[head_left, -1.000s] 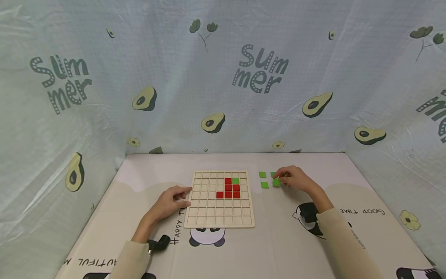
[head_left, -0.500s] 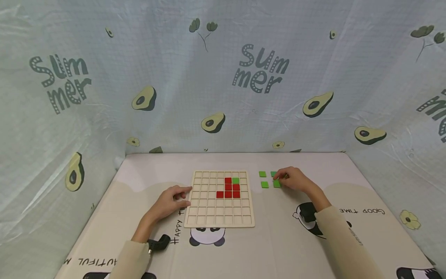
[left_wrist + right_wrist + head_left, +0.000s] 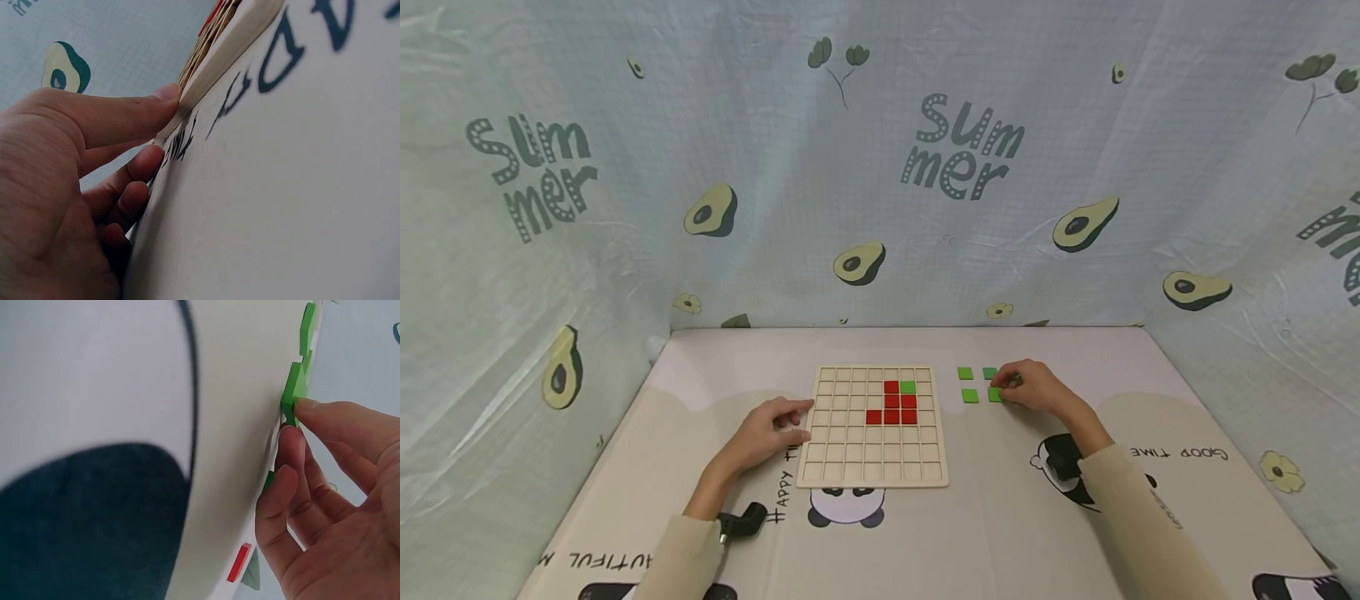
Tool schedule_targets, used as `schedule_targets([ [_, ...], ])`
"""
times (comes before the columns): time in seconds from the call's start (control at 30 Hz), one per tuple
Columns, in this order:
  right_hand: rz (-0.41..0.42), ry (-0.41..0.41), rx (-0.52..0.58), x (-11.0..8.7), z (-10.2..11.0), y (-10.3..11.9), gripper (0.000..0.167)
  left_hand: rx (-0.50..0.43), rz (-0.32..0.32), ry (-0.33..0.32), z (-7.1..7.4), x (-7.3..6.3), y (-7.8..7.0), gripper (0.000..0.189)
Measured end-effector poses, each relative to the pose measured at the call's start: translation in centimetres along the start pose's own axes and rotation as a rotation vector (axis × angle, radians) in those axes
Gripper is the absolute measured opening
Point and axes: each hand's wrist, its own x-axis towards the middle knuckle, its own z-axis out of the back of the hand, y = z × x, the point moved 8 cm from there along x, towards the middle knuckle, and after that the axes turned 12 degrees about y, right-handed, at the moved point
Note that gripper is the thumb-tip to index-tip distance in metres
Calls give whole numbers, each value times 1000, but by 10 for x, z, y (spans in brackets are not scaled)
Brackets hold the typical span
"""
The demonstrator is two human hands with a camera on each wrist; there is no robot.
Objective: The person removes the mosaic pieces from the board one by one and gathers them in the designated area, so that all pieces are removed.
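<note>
Far left: pale sheet point(image 3: 617, 367) printed with avocados, standing behind the cloth-covered table point(image 3: 880, 550). Dark wrist device point(image 3: 743, 521) on the person's left arm, by the cuff. Left hand point(image 3: 763, 432): thumb and index finger set apart, their tips touching the left edge of the gridded wooden board point(image 3: 872, 467); remaining fingers bent loosely, nothing lifted. Board lies flat, mid-table. In its upper right part sit six red squares point(image 3: 891, 402) and one green square point(image 3: 907, 387), the green directly right of the topmost red.

Right of the board, apart from it: three loose green tiles point(image 3: 970, 396) on the cloth. Just beside them, a further green tile point(image 3: 995, 394) is pinched at its edges between right thumb and index finger; whether it is clear of the cloth I cannot tell. Right hand point(image 3: 1032, 386) otherwise has its fingers bent, palm inward. Right wrist view adds a red tile point(image 3: 239, 562) on the cloth, near the bent fingers. Farthest right, below the hand: printed panda point(image 3: 1063, 471), partly under the beige sleeve point(image 3: 1138, 517).
</note>
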Motion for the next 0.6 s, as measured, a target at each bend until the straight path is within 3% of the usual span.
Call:
schedule_targets([
  [0.6, -15, -16, 63, -7, -1, -5, 27, 7, 15, -2, 1, 1, 3, 54],
])
